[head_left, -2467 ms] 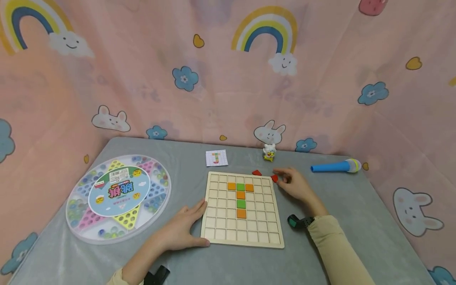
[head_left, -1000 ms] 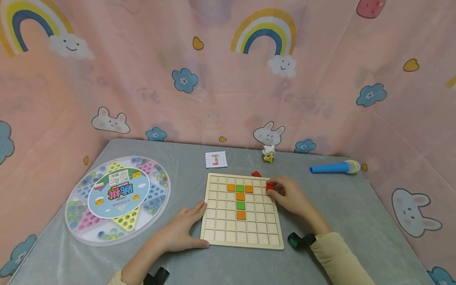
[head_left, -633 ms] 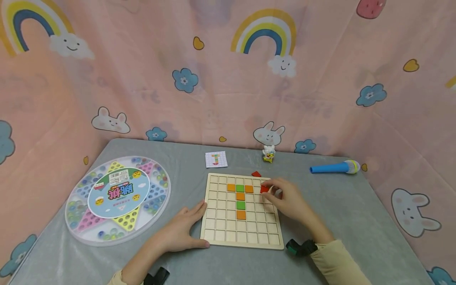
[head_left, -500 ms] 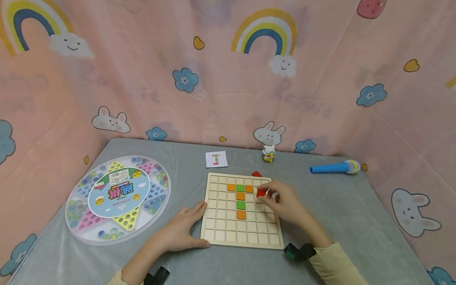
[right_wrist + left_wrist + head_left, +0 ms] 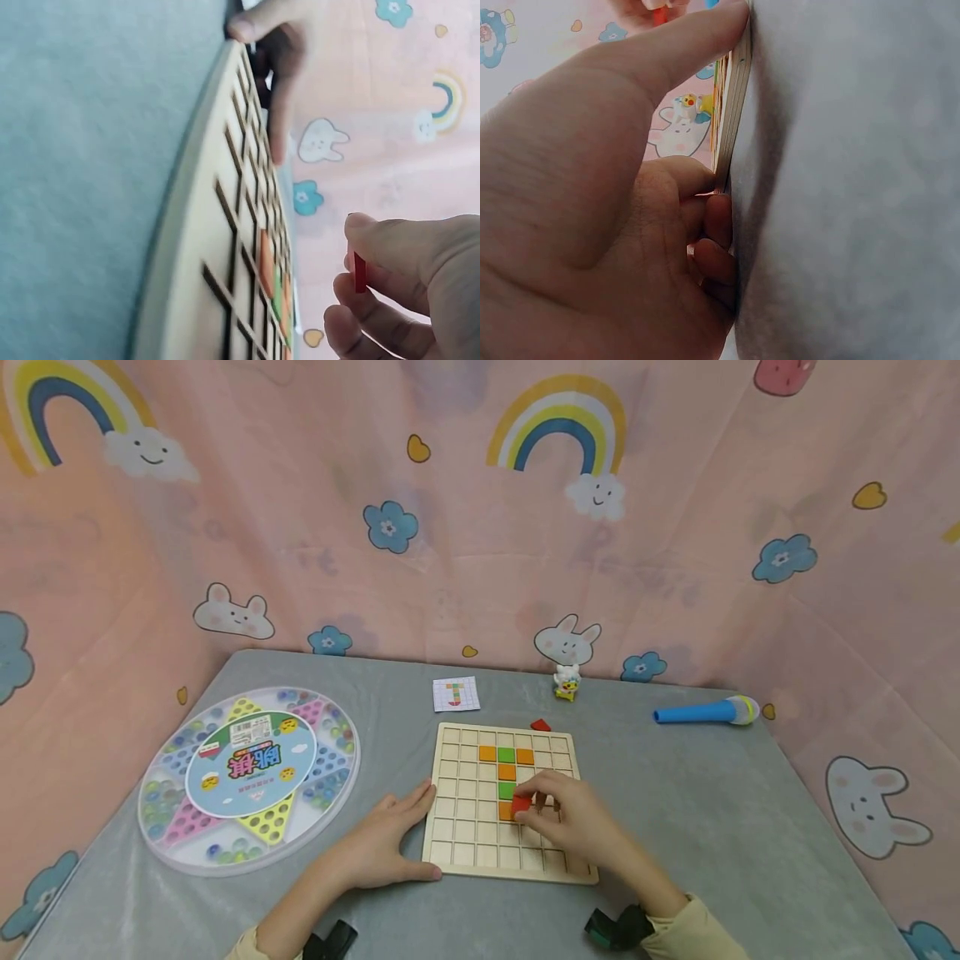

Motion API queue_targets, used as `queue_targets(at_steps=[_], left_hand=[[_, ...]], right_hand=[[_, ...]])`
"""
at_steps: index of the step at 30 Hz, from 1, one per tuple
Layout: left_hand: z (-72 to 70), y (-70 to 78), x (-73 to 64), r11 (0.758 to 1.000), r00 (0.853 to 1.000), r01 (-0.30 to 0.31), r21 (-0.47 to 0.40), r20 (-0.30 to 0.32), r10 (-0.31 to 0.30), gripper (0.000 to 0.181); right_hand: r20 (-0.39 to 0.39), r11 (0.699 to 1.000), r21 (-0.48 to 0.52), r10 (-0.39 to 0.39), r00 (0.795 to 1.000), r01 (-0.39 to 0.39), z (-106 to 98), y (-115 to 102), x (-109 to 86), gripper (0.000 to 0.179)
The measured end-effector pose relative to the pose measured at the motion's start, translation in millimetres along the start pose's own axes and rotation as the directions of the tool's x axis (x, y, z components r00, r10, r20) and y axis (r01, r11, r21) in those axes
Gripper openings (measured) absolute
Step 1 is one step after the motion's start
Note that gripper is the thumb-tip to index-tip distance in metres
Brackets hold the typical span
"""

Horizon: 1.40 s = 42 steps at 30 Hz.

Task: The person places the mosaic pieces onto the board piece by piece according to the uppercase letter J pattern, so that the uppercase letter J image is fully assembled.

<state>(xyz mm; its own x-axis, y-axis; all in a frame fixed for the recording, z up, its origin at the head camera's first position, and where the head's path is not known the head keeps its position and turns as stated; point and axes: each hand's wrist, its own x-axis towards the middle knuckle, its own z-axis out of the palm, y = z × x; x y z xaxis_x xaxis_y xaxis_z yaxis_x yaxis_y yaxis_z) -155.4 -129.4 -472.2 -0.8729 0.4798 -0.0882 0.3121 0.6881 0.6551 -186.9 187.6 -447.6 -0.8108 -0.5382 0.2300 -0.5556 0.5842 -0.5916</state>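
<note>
A wooden grid board [image 5: 468, 853] lies on the grey table, with orange and green square tiles set in a T shape. My right hand [image 5: 573, 818] pinches a red tile [image 5: 521, 805] between thumb and fingers, over the board beside the lowest orange tile [image 5: 506, 811]. In the right wrist view the red tile [image 5: 360, 271] is seen edge-on, raised off the board. My left hand [image 5: 390, 839] rests against the board's left side, fingers along the edge and thumb at the near corner. Another red piece [image 5: 540, 725] lies just behind the board's far edge.
A round marble board game [image 5: 251, 777] takes up the table's left side. Behind the wooden board lies a card with a coloured tile pattern [image 5: 456, 694]. A small white and yellow figurine [image 5: 567, 682] stands at the back, and a blue toy microphone [image 5: 705, 710] lies back right.
My right hand picked up the red tile by the board's far right corner and carried it left and nearer, to the column of tiles. My left hand stayed put.
</note>
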Motion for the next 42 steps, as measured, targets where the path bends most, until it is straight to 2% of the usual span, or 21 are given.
queue_targets(at_steps=[7,12,25,32,42], left_hand=[[-0.3,1.3,0.8,1.000,1.000,-0.004,0.011,0.001,0.004,0.114],[0.1,1.7,1.1,1.000,1.000,-0.007,0.018,0.004,0.007,0.114],[2.3,-0.3,0.5,1.000,1.000,-0.003,0.021,0.003,0.003,0.114],[2.0,-0.5,0.2,1.000,1.000,-0.002,0.021,-0.001,0.002,0.115],[1.0,-0.6,0.1,1.000,1.000,0.008,0.015,0.001,-0.008,0.115]], right_hand=[[0.090,0.996,0.019,0.085,0.992,-0.087,15,1,-7.4,0.021],[0.127,0.998,0.028,0.059,0.990,-0.063,22,8,-11.3,0.022],[0.049,0.998,0.056,-0.002,0.999,-0.001,31,15,-14.6,0.023],[0.020,0.997,0.075,-0.020,1.000,0.018,33,16,-14.9,0.018],[0.034,0.999,0.055,-0.003,0.999,0.001,32,15,-13.6,0.014]])
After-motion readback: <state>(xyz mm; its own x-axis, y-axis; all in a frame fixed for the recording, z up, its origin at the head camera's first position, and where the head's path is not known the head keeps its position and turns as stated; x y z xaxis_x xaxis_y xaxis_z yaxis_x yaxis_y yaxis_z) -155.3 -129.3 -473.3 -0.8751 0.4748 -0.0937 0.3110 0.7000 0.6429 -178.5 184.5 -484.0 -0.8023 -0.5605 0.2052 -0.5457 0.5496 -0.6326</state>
